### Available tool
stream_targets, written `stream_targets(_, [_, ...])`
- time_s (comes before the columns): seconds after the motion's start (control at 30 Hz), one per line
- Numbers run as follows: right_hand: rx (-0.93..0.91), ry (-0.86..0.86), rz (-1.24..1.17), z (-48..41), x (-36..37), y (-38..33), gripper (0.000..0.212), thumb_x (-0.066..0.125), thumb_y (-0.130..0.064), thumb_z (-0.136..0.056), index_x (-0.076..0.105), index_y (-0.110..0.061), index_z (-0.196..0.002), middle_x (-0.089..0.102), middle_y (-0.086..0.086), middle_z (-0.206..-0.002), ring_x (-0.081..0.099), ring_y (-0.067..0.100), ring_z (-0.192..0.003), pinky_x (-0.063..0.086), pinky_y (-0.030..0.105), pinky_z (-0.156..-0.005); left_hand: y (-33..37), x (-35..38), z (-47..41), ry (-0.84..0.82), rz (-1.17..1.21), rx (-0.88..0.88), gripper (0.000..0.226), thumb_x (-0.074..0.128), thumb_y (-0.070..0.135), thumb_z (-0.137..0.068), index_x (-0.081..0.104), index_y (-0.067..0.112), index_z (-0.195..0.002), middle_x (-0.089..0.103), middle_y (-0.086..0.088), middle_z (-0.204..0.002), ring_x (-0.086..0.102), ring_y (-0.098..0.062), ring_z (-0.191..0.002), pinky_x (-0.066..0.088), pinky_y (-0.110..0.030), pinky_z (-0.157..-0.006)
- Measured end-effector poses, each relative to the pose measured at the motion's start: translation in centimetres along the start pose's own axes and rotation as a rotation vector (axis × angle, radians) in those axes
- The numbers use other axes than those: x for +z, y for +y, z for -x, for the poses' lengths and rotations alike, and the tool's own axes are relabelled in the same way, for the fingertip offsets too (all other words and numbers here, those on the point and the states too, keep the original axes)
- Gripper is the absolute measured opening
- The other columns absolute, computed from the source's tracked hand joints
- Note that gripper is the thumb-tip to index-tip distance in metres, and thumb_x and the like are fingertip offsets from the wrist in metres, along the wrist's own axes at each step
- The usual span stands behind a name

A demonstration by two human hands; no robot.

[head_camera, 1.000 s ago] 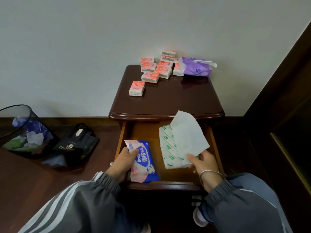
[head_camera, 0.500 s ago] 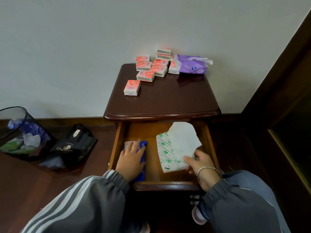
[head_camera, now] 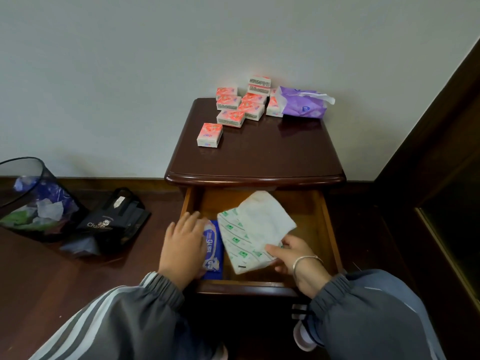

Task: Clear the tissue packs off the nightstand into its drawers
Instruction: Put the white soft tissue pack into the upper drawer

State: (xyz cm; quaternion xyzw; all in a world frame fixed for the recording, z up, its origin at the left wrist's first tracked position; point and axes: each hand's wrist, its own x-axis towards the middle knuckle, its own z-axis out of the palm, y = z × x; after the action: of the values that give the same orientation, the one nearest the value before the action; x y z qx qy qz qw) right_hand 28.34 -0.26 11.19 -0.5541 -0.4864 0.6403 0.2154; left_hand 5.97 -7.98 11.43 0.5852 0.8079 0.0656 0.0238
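Note:
The dark wood nightstand point(head_camera: 255, 162) has its top drawer point(head_camera: 328, 229) pulled out. A blue and pink tissue pack point(head_camera: 213, 252) lies at the drawer's left side, and my left hand point(head_camera: 183, 245) rests flat on it with straight fingers. My right hand point(head_camera: 293, 252) grips the near corner of a white pack with green marks point(head_camera: 249, 236), which lies tilted in the drawer with a loose tissue sticking out. On the nightstand's top sit several small red and white packs point(head_camera: 233, 110), one point(head_camera: 210, 134) apart at the front left, and a purple pack point(head_camera: 302, 102).
A black mesh bin point(head_camera: 28, 198) with rubbish stands on the floor at the left, with a black bag point(head_camera: 111, 219) beside it. Dark wooden furniture point(head_camera: 446, 178) rises at the right. A white wall is behind the nightstand.
Both packs came down from upright in my hands to lying in the drawer. My left hand went from gripping the blue pack to pressing flat on it.

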Motion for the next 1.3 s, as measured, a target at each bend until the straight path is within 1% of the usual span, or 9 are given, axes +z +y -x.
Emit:
stream_targets(0.13, [-0.029,-0.062,0.035,-0.6,5.4,-1.3,0.015,0.059,-0.007,-0.088,0.058,-0.013,-0.100,0.067,0.001,-0.093,0.063,0.012,-0.064,0.048,0.017,-0.043,-2.2,-1.0,0.7,-0.019,0.466,-0.341,0.052,0.045,0.017,-0.096,0.033,0.008,-0.146,0.035,-0.013,-0.151,0.034,-0.026,-0.139,0.029,-0.038,-0.113])
stream_targets(0.23, [0.042,-0.183,0.120,-0.7,8.2,-2.0,0.034,0.064,-0.014,-0.086,0.054,-0.005,-0.117,0.065,0.006,-0.104,0.064,0.013,-0.069,0.052,0.018,-0.050,-2.8,-0.7,1.2,-0.122,0.559,-0.399,0.046,0.042,0.023,-0.099,0.038,0.009,-0.143,0.051,-0.011,-0.139,0.051,-0.026,-0.120,0.040,-0.034,-0.096])
stream_targets(0.33, [0.014,-0.280,0.426,-0.3,8.0,-1.7,0.058,0.073,-0.030,-0.077,0.048,-0.012,-0.127,0.059,0.002,-0.125,0.060,0.021,-0.107,0.052,0.033,-0.086,-2.7,-0.3,1.2,-0.080,0.627,-0.385,0.035,0.043,0.024,-0.097,0.047,0.014,-0.131,0.063,0.002,-0.107,0.055,-0.011,-0.083,0.040,-0.026,-0.068])
stream_targets(0.43, [-0.034,-0.175,0.453,-0.6,6.0,-1.3,0.070,0.071,-0.039,-0.076,0.039,-0.019,-0.134,0.051,-0.001,-0.137,0.050,0.022,-0.122,0.042,0.042,-0.103,-2.6,0.1,1.1,-0.046,0.606,-0.365,0.023,0.045,0.022,-0.096,0.050,0.014,-0.116,0.054,0.011,-0.083,0.051,-0.003,-0.069,0.038,-0.021,-0.055])
stream_targets(0.53, [0.022,-0.048,0.358,-1.6,5.2,-1.5,0.077,0.061,-0.044,-0.084,0.021,-0.022,-0.146,0.036,0.002,-0.149,0.042,0.025,-0.130,0.038,0.047,-0.107,-2.6,0.1,1.0,-0.053,0.587,-0.350,0.015,0.045,0.022,-0.095,0.050,0.016,-0.108,0.060,0.001,-0.091,0.057,-0.013,-0.073,0.043,-0.030,-0.062])
stream_targets(0.63, [-0.082,-0.085,0.345,-3.0,6.5,-1.9,0.062,0.055,-0.032,-0.091,0.026,-0.018,-0.145,0.037,0.002,-0.149,0.045,0.021,-0.127,0.039,0.044,-0.106,-2.6,-0.2,1.1,-0.053,0.578,-0.338,0.011,0.044,0.021,-0.095,0.049,0.018,-0.104,0.061,-0.003,-0.092,0.059,-0.018,-0.077,0.045,-0.033,-0.066])
stream_targets(0.77, [-0.216,-0.223,0.721,-4.1,8.7,-1.9,0.070,0.052,-0.030,-0.094,0.014,-0.017,-0.150,0.010,0.000,-0.159,0.014,0.019,-0.145,0.019,0.037,-0.118,-2.5,-0.7,1.3,-0.063,0.575,-0.340,0.015,0.043,0.018,-0.094,0.050,0.015,-0.106,0.061,-0.005,-0.094,0.059,-0.022,-0.079,0.047,-0.036,-0.068])
stream_targets(0.93, [-0.308,-0.475,1.119,-4.0,10.0,-0.9,0.079,0.053,-0.041,-0.090,0.006,-0.023,-0.151,-0.009,-0.003,-0.159,-0.006,0.018,-0.146,0.007,0.052,-0.118,-2.2,-1.1,1.3,-0.058,0.591,-0.339,0.025,0.042,0.015,-0.093,0.052,0.014,-0.116,0.063,-0.005,-0.101,0.061,-0.023,-0.085,0.048,-0.035,-0.071])
stream_targets(1.3, [-0.412,-0.478,1.225,-2.8,9.0,-1.6,0.050,0.033,-0.043,-0.098,0.024,-0.034,-0.146,0.000,-0.009,-0.159,-0.006,0.017,-0.146,-0.009,0.056,-0.112,-2.4,-0.8,1.1,-0.056,0.594,-0.353,0.024,0.040,0.018,-0.095,0.051,0.015,-0.116,0.063,-0.003,-0.103,0.062,-0.020,-0.084,0.052,-0.040,-0.076])
